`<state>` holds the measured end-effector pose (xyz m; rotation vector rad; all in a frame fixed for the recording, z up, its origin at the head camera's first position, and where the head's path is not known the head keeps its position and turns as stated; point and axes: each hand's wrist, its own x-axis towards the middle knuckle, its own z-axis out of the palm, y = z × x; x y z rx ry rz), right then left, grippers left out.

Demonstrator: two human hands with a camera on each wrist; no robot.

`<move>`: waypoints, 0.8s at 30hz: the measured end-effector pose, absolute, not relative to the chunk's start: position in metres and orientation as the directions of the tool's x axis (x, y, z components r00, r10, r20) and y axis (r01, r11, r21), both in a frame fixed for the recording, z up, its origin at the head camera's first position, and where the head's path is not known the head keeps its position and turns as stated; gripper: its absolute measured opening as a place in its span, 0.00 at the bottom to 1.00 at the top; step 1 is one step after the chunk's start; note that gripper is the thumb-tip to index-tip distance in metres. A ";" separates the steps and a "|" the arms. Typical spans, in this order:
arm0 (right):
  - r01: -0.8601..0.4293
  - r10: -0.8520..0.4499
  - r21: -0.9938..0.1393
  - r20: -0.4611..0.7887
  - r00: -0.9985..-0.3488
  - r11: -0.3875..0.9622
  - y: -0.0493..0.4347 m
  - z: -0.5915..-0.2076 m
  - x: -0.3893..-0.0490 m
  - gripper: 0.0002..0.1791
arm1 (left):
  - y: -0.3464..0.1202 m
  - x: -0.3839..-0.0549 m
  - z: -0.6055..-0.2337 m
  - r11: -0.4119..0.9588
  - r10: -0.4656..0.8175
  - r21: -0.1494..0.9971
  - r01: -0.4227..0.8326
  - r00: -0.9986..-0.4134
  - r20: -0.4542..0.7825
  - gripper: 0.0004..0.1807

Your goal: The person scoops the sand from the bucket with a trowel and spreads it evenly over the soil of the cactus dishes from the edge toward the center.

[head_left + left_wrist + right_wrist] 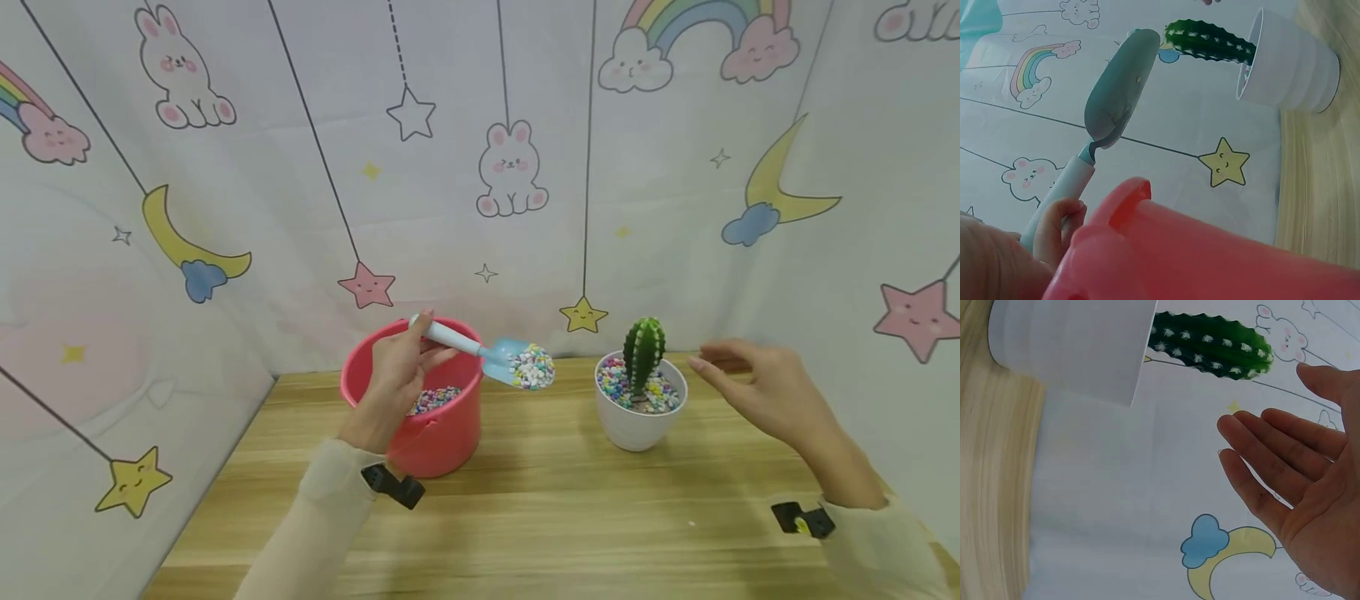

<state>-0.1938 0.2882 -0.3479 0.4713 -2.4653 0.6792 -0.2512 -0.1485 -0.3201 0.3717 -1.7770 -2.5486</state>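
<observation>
My left hand (396, 367) grips the pale handle of a small blue trowel (495, 354) above a red bucket (442, 437). A heap of multicoloured pebbles (534, 367) lies on the trowel's blade, which points right past the bucket's rim. More pebbles (435, 400) show inside the bucket. To the right stands a white pot (633, 427) holding a green cactus (643, 354) with coloured pebbles around its base. Just right of the pot, my right hand (772, 387) hovers with fingers extended and nothing in it; the right wrist view shows its palm (1316, 519) facing the cactus.
Bucket and pot both stand on a wooden table (562, 525), toward its back edge. A white cloth backdrop (450, 233) printed with stars, moons and rabbits hangs close behind and along the sides. One tiny white pebble (692, 523) lies on the wood in front of the pot.
</observation>
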 end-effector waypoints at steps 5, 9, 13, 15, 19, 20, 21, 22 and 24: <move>-0.433 -0.174 -0.393 0.544 -0.821 0.811 0.294 -0.356 -0.197 0.16 | -0.133 -0.253 -0.322 -0.363 -0.137 0.924 -0.117 -0.975 -0.178 0.24; -0.424 -0.169 -0.408 0.529 -0.832 0.808 0.297 -0.360 -0.200 0.17 | -0.120 -0.256 -0.323 -0.369 -0.145 0.923 -0.111 -0.974 -0.175 0.25; -0.415 -0.167 -0.409 0.520 -0.838 0.813 0.301 -0.365 -0.203 0.17 | -0.105 -0.260 -0.323 -0.390 -0.136 0.917 -0.089 -0.979 -0.153 0.24; -0.410 -0.168 -0.406 0.513 -0.842 0.816 0.302 -0.369 -0.205 0.17 | -0.100 -0.262 -0.324 -0.393 -0.130 0.915 -0.086 -0.980 -0.148 0.24; -0.389 -0.180 -0.430 0.450 -0.875 0.814 0.301 -0.378 -0.210 0.22 | -0.091 -0.264 -0.325 -0.399 -0.130 0.913 -0.089 -0.980 -0.153 0.24; -0.378 -0.181 -0.440 0.426 -0.886 0.814 0.300 -0.380 -0.210 0.24 | -0.089 -0.266 -0.326 -0.399 -0.130 0.912 -0.091 -0.979 -0.155 0.24; -0.367 -0.182 -0.450 0.403 -0.897 0.814 0.300 -0.382 -0.211 0.26 | -0.087 -0.267 -0.326 -0.403 -0.129 0.911 -0.093 -0.979 -0.157 0.24; -0.355 -0.183 -0.459 0.378 -0.908 0.814 0.300 -0.384 -0.212 0.28 | -0.085 -0.268 -0.327 -0.405 -0.127 0.910 -0.093 -0.979 -0.156 0.25; -0.321 -0.175 -0.467 0.329 -0.928 0.824 0.300 -0.386 -0.213 0.33 | -0.081 -0.271 -0.328 -0.412 -0.125 0.907 -0.094 -0.980 -0.158 0.25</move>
